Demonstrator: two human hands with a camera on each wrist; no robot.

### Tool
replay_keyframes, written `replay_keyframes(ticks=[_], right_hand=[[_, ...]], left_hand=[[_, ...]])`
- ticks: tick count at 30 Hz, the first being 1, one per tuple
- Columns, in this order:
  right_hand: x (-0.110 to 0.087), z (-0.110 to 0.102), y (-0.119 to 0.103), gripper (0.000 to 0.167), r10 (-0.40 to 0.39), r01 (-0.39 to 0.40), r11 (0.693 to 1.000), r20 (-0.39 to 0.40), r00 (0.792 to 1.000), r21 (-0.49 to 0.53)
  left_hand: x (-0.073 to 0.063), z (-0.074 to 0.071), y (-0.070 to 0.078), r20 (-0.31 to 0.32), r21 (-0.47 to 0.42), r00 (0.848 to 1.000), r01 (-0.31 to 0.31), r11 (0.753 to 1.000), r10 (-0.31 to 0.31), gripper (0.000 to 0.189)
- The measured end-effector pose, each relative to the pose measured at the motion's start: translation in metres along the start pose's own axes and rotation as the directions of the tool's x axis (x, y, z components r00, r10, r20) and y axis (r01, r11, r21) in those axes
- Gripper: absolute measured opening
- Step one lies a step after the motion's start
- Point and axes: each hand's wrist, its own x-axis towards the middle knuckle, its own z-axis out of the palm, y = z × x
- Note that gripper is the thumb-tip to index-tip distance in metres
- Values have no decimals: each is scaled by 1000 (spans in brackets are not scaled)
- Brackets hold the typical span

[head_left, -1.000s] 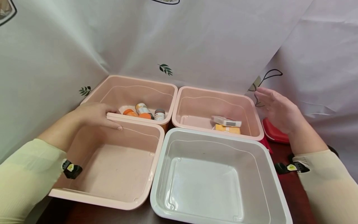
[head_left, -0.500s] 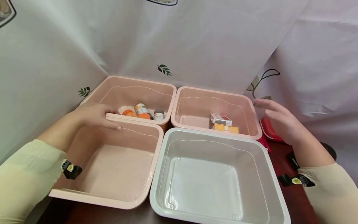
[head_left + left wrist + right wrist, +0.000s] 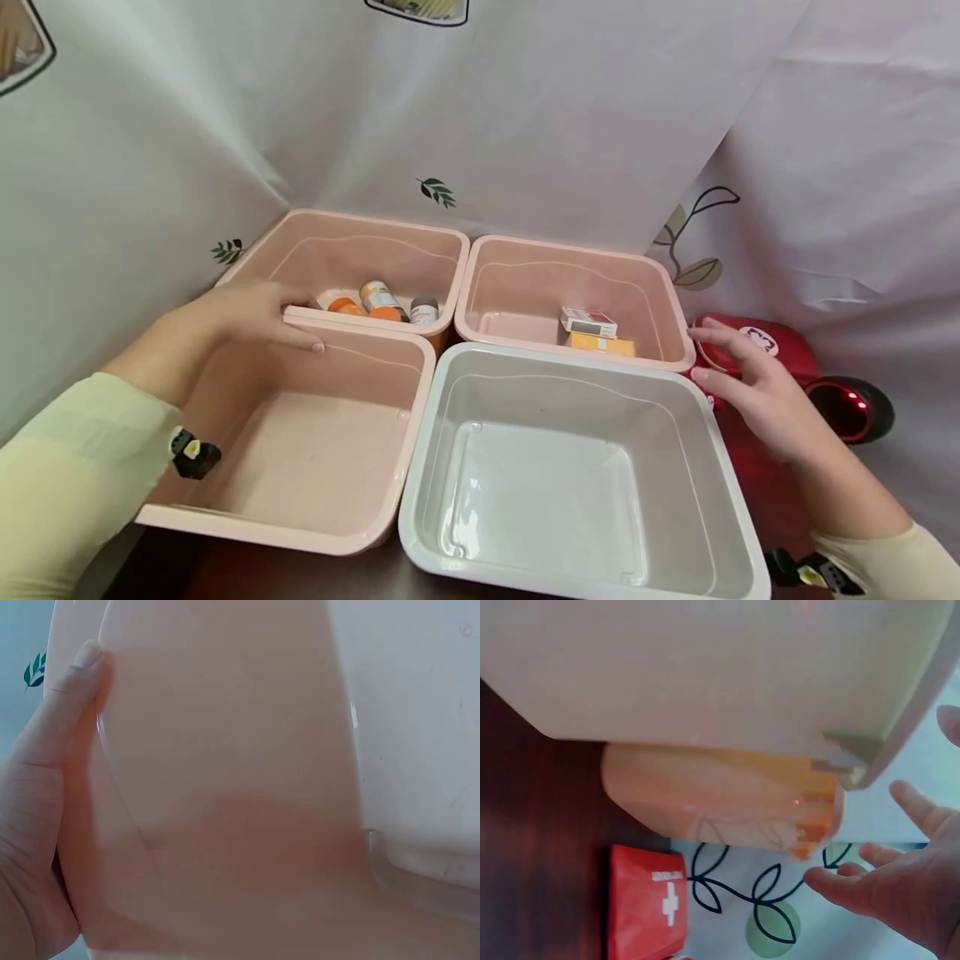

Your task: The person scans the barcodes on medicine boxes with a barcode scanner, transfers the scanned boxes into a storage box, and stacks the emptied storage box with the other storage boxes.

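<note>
My left hand [image 3: 251,312] grips the adjoining rims between the front-left pink bin [image 3: 322,467] and the back-left pink bin [image 3: 360,229]. Its thumb lies inside the front bin, as the left wrist view also shows; its other fingers are partly hidden behind the rim. My right hand [image 3: 765,396] is held beside the right edge of the back-right pink bin [image 3: 570,250], fingers spread and holding nothing. In that bin a white and red box [image 3: 588,321] lies against a yellow box [image 3: 600,343]. Several bottles with orange or grey caps, including a white bottle [image 3: 424,310], lie in the back-left bin.
A grey bin [image 3: 547,500] stands front right. Beyond my right hand lie a red first-aid pouch [image 3: 795,342] and a black round object [image 3: 851,408] with red lights. Another red pouch [image 3: 649,900] with a white cross shows in the right wrist view. A patterned curtain [image 3: 562,117] hangs behind.
My right hand has come down and nearer from beside the curtain to the bin's right edge. The white and red box, blurred before, now lies still. My left hand keeps its place.
</note>
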Motion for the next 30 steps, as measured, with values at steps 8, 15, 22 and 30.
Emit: replay_keyframes(ticks=[8, 15, 22, 30], right_hand=[[-27, 14, 1, 61, -32, 32, 999, 11, 999, -3], [-45, 29, 1, 70, -35, 23, 989, 77, 996, 148], [-53, 33, -2, 91, 63, -86, 985, 154, 986, 150], [-60, 34, 6, 105, -79, 33, 954, 143, 987, 297]], left_hand=[[2, -25, 26, 3, -48, 995, -103, 994, 103, 72], [11, -21, 78, -37, -109, 960, -278, 954, 276, 61], [20, -6, 136, -70, -46, 930, -365, 930, 361, 72], [17, 27, 180, 51, 105, 918, -397, 912, 394, 109]])
